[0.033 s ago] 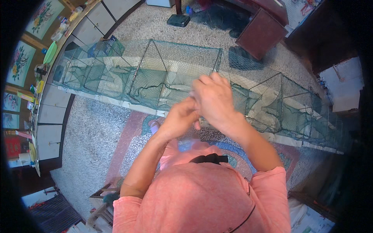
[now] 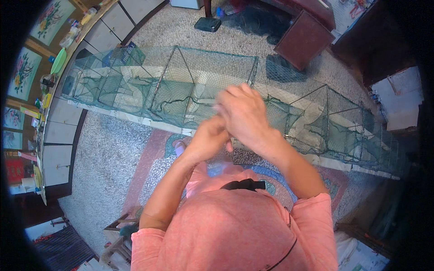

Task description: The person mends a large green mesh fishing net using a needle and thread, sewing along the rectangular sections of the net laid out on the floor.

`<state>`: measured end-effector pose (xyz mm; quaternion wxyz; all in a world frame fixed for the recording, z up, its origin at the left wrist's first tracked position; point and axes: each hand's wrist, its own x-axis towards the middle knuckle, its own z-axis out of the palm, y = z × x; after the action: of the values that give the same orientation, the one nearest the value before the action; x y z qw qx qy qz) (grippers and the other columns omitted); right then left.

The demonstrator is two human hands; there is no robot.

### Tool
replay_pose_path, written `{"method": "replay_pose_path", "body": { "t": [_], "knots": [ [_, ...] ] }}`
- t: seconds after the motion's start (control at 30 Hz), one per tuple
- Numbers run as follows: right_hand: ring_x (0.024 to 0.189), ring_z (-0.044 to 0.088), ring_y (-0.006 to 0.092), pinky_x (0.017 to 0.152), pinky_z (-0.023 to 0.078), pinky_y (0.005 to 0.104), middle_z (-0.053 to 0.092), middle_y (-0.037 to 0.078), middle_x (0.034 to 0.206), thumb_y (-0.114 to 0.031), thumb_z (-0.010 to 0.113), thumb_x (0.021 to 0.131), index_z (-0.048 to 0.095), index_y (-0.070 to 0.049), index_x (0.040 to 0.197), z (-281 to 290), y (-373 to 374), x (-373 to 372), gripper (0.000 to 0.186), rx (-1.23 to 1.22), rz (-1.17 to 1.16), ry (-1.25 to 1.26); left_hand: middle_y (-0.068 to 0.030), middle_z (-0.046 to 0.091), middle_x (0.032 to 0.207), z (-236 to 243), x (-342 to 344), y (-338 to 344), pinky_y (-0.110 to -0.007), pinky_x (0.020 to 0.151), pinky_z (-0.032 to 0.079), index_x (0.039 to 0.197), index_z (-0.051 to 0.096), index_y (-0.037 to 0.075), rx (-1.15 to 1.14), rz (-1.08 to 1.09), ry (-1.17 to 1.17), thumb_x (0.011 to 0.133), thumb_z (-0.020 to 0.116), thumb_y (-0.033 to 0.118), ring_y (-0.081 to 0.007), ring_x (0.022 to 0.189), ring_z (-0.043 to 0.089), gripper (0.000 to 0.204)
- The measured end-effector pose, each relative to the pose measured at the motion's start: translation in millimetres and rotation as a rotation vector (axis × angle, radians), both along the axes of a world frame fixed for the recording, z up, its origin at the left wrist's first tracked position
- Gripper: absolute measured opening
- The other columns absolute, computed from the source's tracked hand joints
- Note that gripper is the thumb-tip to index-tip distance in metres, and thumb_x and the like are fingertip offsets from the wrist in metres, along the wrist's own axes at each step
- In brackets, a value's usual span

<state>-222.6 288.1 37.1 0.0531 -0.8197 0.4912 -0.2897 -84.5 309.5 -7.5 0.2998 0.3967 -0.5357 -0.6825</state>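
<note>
A long folding net trap [image 2: 174, 92], green mesh over square metal frames, stretches across the view in front of me. My left hand [image 2: 208, 138] is closed, its fingers curled in near the trap's near edge. Above it and slightly to the right, my right hand [image 2: 244, 110] bends over the left fingertips, with its own fingers curled and a little blurred. Both hands meet over the trap's middle section. Whatever is pinched between them is hidden by the fingers. Dark cord or gathered netting runs inside the mesh on both sides of the hands.
Beneath the trap runs a long pale board or bench [image 2: 131, 118]. White cabinets [image 2: 58, 149] line the left side. A wooden stool [image 2: 118, 244] stands at lower left. Beyond the trap are a reddish-brown box-like piece [image 2: 305, 38], a dark flat case [image 2: 208, 24] and a blue bag [image 2: 124, 55].
My right hand has shifted slightly to the left over the left hand's fingertips. The left hand and the net trap stay where they were.
</note>
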Motion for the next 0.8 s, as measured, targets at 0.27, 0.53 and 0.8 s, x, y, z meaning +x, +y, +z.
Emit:
{"method": "replay_pose_path", "body": {
  "t": [0.27,0.53,0.8],
  "knots": [
    [0.075,0.061,0.0147,0.068,0.05,0.0272,0.06,0.007,0.08,-0.011,0.05,0.094,0.055,-0.002,0.095,89.1,3.0,-19.6,0.01,-0.206,0.254,-0.931,-0.0148,0.059,0.102,26.5,-25.8,13.9,-0.028,0.061,0.047,0.131,0.036,0.002,-0.393,0.231,-0.218,0.085,0.06,0.006,-0.0144,0.061,0.057,0.053],
    [0.071,0.063,0.0205,0.065,0.055,0.0294,0.061,0.013,0.082,-0.015,0.046,0.097,0.048,-0.004,0.107,114.1,31.1,-85.5,0.015,-0.624,0.359,-0.692,-0.0047,0.058,0.098,6.0,-32.5,-8.1,-0.023,0.068,0.044,0.108,0.063,0.004,-0.4,0.094,0.077,0.09,0.055,0.007,-0.0113,0.079,0.054,0.02],
    [0.07,0.055,0.0141,0.061,0.045,0.0283,0.055,0.004,0.08,-0.007,0.06,0.086,0.058,-0.005,0.089,68.7,31.4,-70.8,0.004,0.096,-0.111,-0.604,-0.0056,0.057,0.098,12.2,-7.6,7.9,-0.02,0.052,0.044,0.094,0.064,0.002,-0.525,0.086,-0.087,0.09,0.054,0.003,-0.0071,0.063,0.053,0.012]
  ]
}}
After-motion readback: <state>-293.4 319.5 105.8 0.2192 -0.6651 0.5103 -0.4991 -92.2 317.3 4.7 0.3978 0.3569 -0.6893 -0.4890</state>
